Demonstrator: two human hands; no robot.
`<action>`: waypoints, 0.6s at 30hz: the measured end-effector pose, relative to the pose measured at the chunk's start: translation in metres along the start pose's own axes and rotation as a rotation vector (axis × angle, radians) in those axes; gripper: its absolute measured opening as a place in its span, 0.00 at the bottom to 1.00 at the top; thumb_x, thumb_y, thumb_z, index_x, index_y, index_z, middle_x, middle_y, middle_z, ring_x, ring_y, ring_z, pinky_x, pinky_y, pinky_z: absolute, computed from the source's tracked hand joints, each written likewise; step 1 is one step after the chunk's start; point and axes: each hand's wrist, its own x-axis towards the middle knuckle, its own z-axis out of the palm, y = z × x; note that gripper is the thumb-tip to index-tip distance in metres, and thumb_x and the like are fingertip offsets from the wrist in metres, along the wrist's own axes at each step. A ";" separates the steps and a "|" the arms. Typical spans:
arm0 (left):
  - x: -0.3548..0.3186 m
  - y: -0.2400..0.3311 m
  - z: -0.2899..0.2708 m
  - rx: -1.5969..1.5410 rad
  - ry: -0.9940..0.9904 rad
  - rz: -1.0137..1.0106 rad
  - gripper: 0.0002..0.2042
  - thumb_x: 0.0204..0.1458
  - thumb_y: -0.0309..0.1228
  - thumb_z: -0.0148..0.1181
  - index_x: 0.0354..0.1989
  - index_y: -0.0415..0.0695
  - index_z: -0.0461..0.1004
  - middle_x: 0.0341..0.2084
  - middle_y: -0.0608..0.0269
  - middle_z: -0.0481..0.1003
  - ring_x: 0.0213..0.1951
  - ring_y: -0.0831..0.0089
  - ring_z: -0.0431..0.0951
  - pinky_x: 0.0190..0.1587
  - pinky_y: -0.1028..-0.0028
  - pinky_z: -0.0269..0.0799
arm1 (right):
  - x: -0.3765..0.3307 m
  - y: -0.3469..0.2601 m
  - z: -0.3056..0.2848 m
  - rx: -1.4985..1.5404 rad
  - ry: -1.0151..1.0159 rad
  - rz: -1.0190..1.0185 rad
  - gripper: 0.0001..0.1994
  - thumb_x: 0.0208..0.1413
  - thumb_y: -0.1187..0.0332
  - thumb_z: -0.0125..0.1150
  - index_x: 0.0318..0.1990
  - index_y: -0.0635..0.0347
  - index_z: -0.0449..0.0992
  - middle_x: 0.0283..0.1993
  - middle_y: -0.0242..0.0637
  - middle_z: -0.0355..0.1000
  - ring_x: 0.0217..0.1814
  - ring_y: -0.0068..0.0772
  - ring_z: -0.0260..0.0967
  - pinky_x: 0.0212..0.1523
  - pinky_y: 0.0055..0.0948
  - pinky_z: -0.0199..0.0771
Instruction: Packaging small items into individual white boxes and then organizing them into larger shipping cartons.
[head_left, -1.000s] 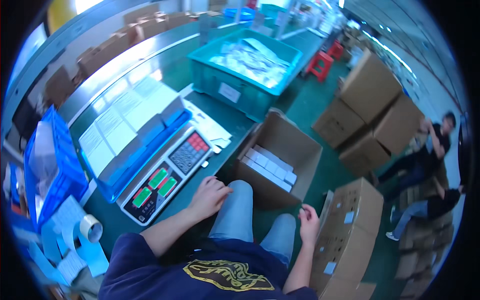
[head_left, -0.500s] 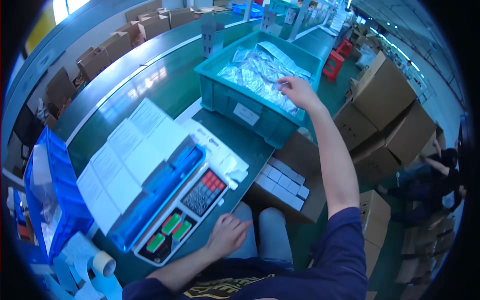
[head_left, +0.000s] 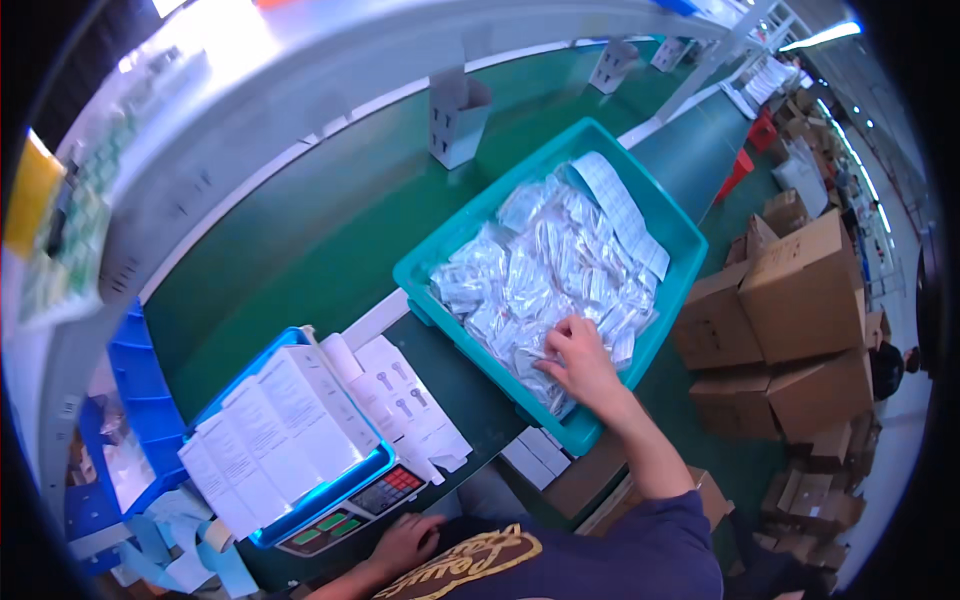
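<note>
A teal plastic crate (head_left: pixel 470 235) on the green table holds several small clear plastic bags (head_left: pixel 530 270) and a long white paper strip (head_left: pixel 620 205). My right hand (head_left: pixel 575 350) reaches into the crate's near corner, its fingers closed on one of the clear bags. My left hand (head_left: pixel 405 543) rests low at the table's near edge, just below the weighing scale (head_left: pixel 350 505), fingers curled and holding nothing I can see. A blue tray (head_left: pixel 290 430) filled with white leaflets sits on top of the scale.
White instruction sheets (head_left: pixel 410 400) lie between scale and crate. A grey open box (head_left: pixel 455 120) stands on the conveyor. A blue bin (head_left: pixel 140 390) is at the left. Cardboard cartons (head_left: pixel 800 300) are stacked at the right, and an open carton (head_left: pixel 590 480) is below the table.
My view has tilted up toward the table. My right hand went from my lap up into the teal crate and now closes on a bag. The left hand stays by the scale.
</note>
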 end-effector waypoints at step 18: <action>-0.018 0.087 -0.036 -0.158 0.393 -0.535 0.21 0.54 0.27 0.61 0.56 0.43 0.67 0.36 0.56 0.76 0.39 0.61 0.78 0.44 0.70 0.73 | 0.414 -0.001 0.002 -0.030 0.216 0.276 0.22 0.57 0.58 0.49 0.57 0.55 0.69 0.59 0.42 0.69 0.61 0.45 0.64 0.59 0.39 0.65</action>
